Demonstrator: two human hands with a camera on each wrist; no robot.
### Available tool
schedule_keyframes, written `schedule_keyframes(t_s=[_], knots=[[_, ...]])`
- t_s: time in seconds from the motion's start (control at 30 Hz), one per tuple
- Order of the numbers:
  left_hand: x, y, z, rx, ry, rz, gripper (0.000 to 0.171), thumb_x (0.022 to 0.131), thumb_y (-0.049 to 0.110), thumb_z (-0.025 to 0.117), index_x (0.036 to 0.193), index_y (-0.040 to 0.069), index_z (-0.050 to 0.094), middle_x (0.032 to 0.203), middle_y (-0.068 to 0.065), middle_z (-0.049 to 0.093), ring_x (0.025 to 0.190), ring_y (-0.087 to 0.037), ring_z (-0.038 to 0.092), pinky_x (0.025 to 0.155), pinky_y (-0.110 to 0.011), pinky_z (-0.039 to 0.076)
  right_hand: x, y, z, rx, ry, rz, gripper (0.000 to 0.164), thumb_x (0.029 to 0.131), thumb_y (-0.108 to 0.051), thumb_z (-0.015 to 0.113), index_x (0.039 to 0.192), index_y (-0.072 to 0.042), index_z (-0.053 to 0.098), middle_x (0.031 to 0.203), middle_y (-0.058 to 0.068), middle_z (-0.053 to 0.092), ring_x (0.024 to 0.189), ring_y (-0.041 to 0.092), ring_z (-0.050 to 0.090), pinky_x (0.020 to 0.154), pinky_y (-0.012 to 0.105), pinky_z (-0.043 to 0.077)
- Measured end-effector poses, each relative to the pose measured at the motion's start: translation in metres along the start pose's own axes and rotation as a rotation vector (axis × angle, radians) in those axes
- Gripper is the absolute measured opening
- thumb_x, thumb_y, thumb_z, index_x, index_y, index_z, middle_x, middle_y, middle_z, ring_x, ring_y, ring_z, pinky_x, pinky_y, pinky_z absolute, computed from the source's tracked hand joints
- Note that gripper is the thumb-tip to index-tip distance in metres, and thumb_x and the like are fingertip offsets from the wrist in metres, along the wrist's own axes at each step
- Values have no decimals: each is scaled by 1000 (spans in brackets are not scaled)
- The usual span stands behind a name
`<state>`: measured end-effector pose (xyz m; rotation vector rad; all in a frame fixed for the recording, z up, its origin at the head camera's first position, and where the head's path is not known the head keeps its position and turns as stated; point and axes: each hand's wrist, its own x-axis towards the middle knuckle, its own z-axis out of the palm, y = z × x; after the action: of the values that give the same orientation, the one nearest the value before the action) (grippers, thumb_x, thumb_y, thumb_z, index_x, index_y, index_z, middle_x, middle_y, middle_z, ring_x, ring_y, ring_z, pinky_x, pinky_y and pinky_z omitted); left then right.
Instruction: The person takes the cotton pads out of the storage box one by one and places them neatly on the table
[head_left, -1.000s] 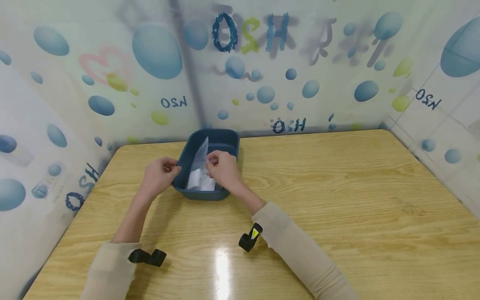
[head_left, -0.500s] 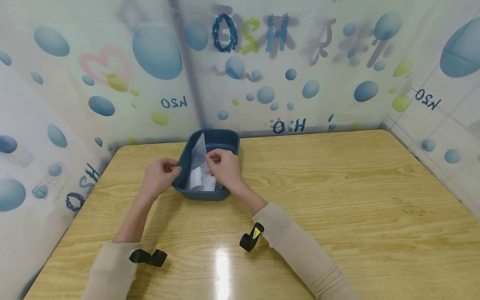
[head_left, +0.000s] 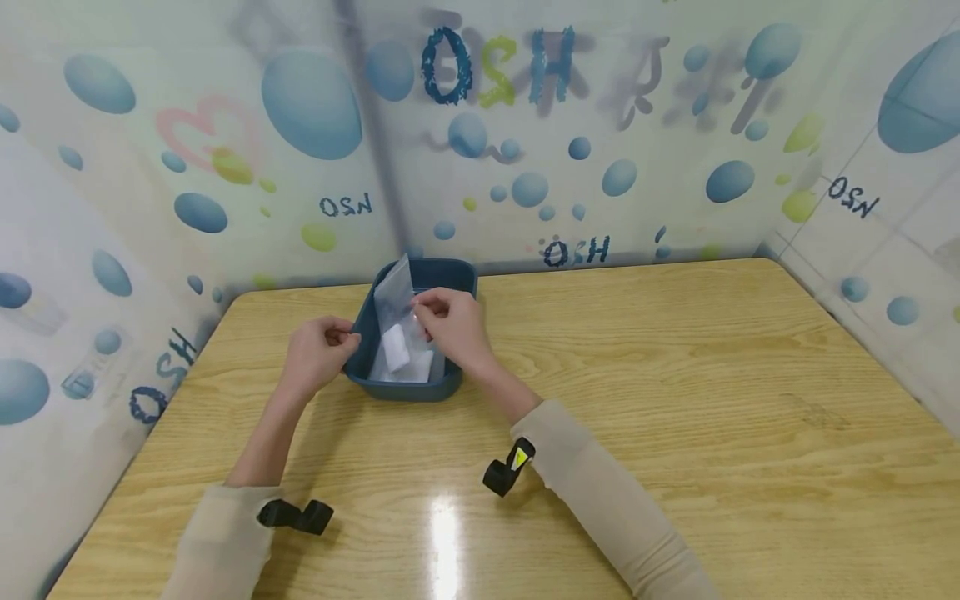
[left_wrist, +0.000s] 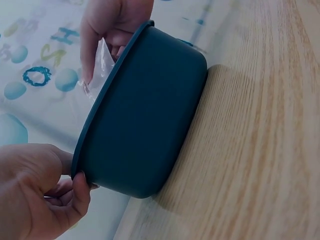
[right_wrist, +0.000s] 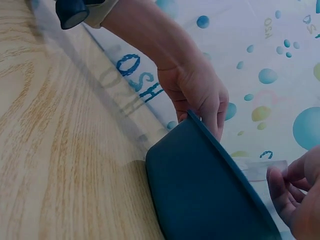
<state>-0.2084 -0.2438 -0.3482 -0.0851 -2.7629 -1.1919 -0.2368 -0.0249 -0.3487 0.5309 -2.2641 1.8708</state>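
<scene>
A dark blue plastic basin (head_left: 405, 392) stands on the wooden table near the back wall. My left hand (head_left: 318, 350) pinches its left rim between thumb and fingers, as the left wrist view shows with the same hand (left_wrist: 45, 187) at the rim. My right hand (head_left: 453, 325) is over the basin and pinches a clear plastic bag (head_left: 393, 296) by its edge. Part of the bag rises above the basin's far left rim. Lower in the basin lies a white block-like piece (head_left: 395, 348), with another pale piece (head_left: 417, 367) beside it. In the right wrist view the bag's edge (right_wrist: 272, 166) shows at my right fingertips.
The wooden table (head_left: 675, 375) stretches to the right and toward me. A wall covering (head_left: 525, 167) printed with blue and green drops stands right behind the basin. Black wrist cameras (head_left: 296, 515) sit on both beige sleeves.
My right hand has moved slightly up and away from me, drawing the bag higher and spreading it wider. The white piece has shifted and tilted. The left hand and the basin have stayed put.
</scene>
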Motion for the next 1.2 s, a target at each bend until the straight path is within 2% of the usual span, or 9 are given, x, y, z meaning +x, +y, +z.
schedule_keyframes(t_s=[0.23,0.6,0.83,1.0,1.2], knots=[[-1,1,1,3,-1,-7,31,97,7,60,119,-16,63,96,-22,66,81,-25,62,56,-22,55,2,-4,-6,33,16,14,13,97,-6,67,100,3,75,73,11,68,55,11,59,56,21,53],[-1,4,1,30,18,-4,31,97,9,61,117,-15,64,96,-21,66,88,-32,62,59,-19,49,5,-12,-20,64,24,60,14,97,-8,67,104,2,75,80,9,68,60,12,59,58,20,51],[1,3,2,43,19,-16,30,97,9,61,116,-14,64,96,-20,65,89,-32,62,67,-22,48,8,-16,-28,106,36,101,16,98,-11,67,108,-1,75,85,8,67,67,15,58,67,32,56],[1,2,2,54,25,-14,30,97,8,61,116,-14,65,96,-20,66,89,-32,62,67,-23,48,10,-17,-34,166,34,96,16,98,-10,67,107,0,75,84,9,67,67,15,59,63,23,52],[1,2,2,48,34,0,29,96,8,61,115,-15,65,94,-20,66,87,-31,63,66,-20,47,12,-19,-42,216,51,130,17,98,-12,68,108,-1,75,88,7,67,72,14,59,67,25,54]])
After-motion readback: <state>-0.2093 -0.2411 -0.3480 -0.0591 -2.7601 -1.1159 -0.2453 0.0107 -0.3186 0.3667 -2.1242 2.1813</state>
